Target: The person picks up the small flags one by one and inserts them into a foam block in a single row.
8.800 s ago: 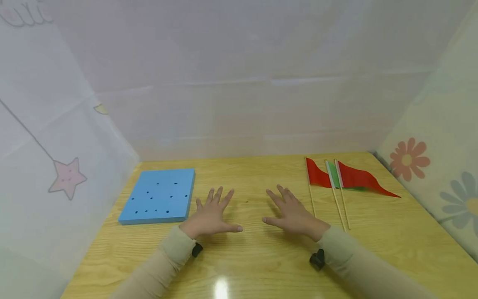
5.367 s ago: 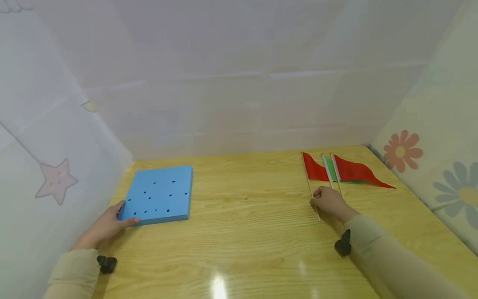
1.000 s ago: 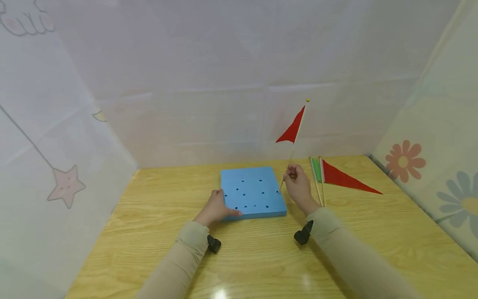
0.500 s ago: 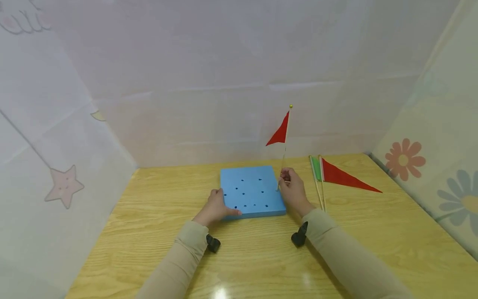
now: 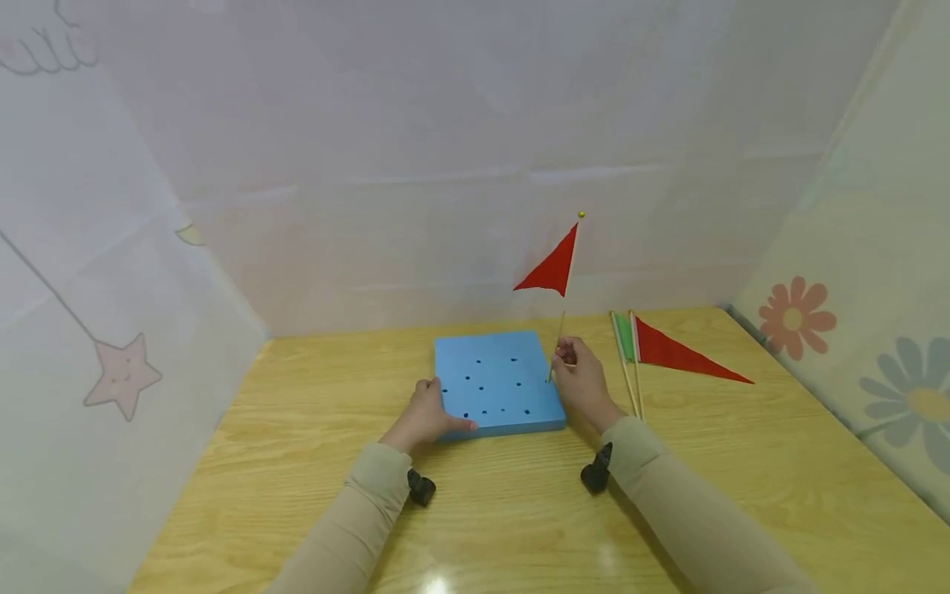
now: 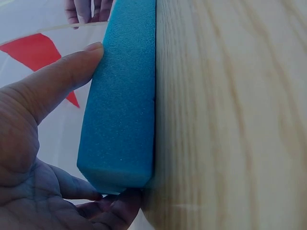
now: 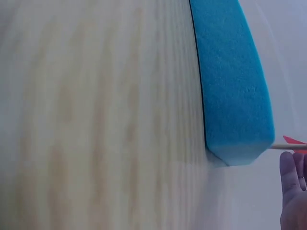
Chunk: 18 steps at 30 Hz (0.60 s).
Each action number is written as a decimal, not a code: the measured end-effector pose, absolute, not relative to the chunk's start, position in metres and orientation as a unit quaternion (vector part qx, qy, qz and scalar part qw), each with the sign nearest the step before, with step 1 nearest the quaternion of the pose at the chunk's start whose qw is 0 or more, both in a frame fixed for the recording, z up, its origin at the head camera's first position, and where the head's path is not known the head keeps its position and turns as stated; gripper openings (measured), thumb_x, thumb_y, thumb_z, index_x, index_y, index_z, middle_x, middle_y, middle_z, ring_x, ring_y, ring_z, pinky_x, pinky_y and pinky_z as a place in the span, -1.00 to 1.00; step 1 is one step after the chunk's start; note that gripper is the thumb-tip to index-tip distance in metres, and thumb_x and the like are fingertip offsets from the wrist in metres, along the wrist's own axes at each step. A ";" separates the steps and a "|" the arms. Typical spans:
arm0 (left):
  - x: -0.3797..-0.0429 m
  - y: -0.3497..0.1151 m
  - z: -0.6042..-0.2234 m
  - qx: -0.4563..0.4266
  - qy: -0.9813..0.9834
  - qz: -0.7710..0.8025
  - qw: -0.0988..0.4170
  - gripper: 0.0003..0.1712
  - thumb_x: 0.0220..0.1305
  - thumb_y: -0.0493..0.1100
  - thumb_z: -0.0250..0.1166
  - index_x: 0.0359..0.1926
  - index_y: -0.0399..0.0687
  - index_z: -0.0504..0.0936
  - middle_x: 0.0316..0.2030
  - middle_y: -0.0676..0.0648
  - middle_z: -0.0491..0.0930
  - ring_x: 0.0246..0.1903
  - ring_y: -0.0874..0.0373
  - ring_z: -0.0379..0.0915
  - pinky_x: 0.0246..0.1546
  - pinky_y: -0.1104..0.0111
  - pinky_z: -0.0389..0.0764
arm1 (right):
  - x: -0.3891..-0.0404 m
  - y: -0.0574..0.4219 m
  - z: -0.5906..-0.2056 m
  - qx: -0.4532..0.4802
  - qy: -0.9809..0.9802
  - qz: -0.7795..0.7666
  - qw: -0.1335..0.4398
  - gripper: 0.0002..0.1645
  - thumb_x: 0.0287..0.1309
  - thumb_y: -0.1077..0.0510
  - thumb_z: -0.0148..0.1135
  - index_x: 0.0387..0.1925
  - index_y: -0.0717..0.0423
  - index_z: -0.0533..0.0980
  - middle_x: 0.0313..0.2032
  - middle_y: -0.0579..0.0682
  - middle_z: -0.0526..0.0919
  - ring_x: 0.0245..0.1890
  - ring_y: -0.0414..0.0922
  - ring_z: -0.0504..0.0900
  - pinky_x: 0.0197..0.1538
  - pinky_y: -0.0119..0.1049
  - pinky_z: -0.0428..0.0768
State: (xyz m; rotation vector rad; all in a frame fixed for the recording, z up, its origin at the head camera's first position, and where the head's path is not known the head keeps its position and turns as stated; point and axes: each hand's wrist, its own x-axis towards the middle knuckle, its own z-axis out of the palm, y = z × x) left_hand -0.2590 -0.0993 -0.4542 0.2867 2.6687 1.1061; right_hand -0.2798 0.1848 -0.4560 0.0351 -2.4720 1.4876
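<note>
A square blue foam board (image 5: 496,373) with several small holes in its top lies flat on the table. My left hand (image 5: 425,415) holds its near left corner; in the left wrist view the thumb (image 6: 72,69) lies along the upper edge, with fingers around the corner. My right hand (image 5: 582,381) pinches the thin wooden stick of a red triangular flag (image 5: 555,268) with a gold ball on top. The stick stands slightly tilted, its lower end at a hole near the board's right edge. In the right wrist view the stick (image 7: 283,146) meets the board; how deep it sits is hidden.
To the right, a second red pennant (image 5: 683,355) and a green flag (image 5: 625,337) lie side by side on the wooden table (image 5: 312,462), partly behind my right hand and sleeve. Pale printed cloth walls (image 5: 401,231) enclose the table at the back and both sides.
The board has gone from the left to the middle, brought by my left hand. My right hand has taken the red flag from the right, raised it and set its stick at the board's right-hand hole.
</note>
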 end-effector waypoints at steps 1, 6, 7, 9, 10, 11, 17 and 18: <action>-0.259 -0.099 -0.454 0.097 0.912 0.380 0.120 0.37 0.08 0.10 0.64 0.58 -0.46 -0.03 0.50 -0.50 0.01 0.46 -0.36 0.10 0.36 -0.12 0.32 | -0.279 0.187 -0.456 0.014 -0.851 0.511 0.125 -0.61 0.52 0.29 0.06 0.25 0.42 0.39 -0.01 0.23 0.50 0.09 0.16 0.52 0.20 0.05 0.56; -0.258 -0.098 -0.453 0.099 0.910 0.384 0.121 0.36 0.09 0.08 0.64 0.58 -0.47 -0.03 0.50 -0.51 0.01 0.45 -0.36 0.10 0.36 -0.11 0.32 | -0.272 0.199 -0.458 0.024 -0.861 0.496 0.109 -0.57 0.50 0.28 0.13 0.28 0.41 0.40 0.00 0.25 0.55 0.11 0.18 0.54 0.20 0.07 0.55; -0.258 -0.097 -0.453 0.101 0.910 0.384 0.121 0.35 0.09 0.08 0.64 0.58 -0.47 -0.02 0.49 -0.51 0.02 0.45 -0.36 0.11 0.35 -0.12 0.33 | -0.270 0.202 -0.457 0.022 -0.863 0.494 0.101 -0.55 0.50 0.26 0.13 0.30 0.41 0.39 0.02 0.26 0.55 0.14 0.19 0.53 0.21 0.08 0.54; -0.258 -0.097 -0.453 0.104 0.910 0.384 0.120 0.35 0.09 0.08 0.64 0.57 -0.49 -0.02 0.49 -0.52 0.02 0.45 -0.37 0.11 0.35 -0.12 0.33 | -0.266 0.209 -0.455 0.019 -0.870 0.485 0.085 -0.51 0.52 0.21 0.13 0.33 0.40 0.37 0.08 0.27 0.55 0.18 0.21 0.51 0.21 0.10 0.52; -0.258 -0.097 -0.453 0.105 0.909 0.384 0.119 0.35 0.09 0.07 0.64 0.57 -0.49 -0.01 0.48 -0.52 0.02 0.44 -0.37 0.11 0.35 -0.12 0.34 | -0.264 0.212 -0.453 0.018 -0.871 0.485 0.075 -0.49 0.53 0.18 0.12 0.35 0.40 0.35 0.11 0.28 0.54 0.21 0.22 0.50 0.21 0.10 0.51; -0.258 -0.097 -0.453 0.104 0.910 0.384 0.119 0.35 0.09 0.07 0.64 0.57 -0.49 -0.01 0.49 -0.51 0.03 0.45 -0.37 0.11 0.35 -0.12 0.33 | -0.263 0.215 -0.452 0.018 -0.872 0.484 0.068 -0.47 0.54 0.16 0.11 0.36 0.39 0.34 0.13 0.29 0.52 0.22 0.23 0.49 0.22 0.11 0.51; -0.258 -0.098 -0.454 0.104 0.908 0.389 0.118 0.36 0.08 0.08 0.64 0.57 -0.49 -0.02 0.49 -0.52 0.02 0.45 -0.37 0.10 0.35 -0.12 0.34 | -0.254 0.235 -0.446 0.019 -0.881 0.470 0.054 -0.43 0.57 0.11 0.08 0.40 0.39 0.30 0.16 0.32 0.49 0.23 0.28 0.48 0.17 0.08 0.53; -0.258 -0.099 -0.454 0.104 0.907 0.390 0.118 0.36 0.08 0.08 0.64 0.57 -0.50 -0.02 0.49 -0.52 0.02 0.45 -0.38 0.10 0.35 -0.12 0.34 | -0.253 0.238 -0.446 0.018 -0.884 0.465 0.053 -0.43 0.57 0.11 0.08 0.39 0.39 0.30 0.16 0.33 0.49 0.24 0.28 0.48 0.15 0.08 0.54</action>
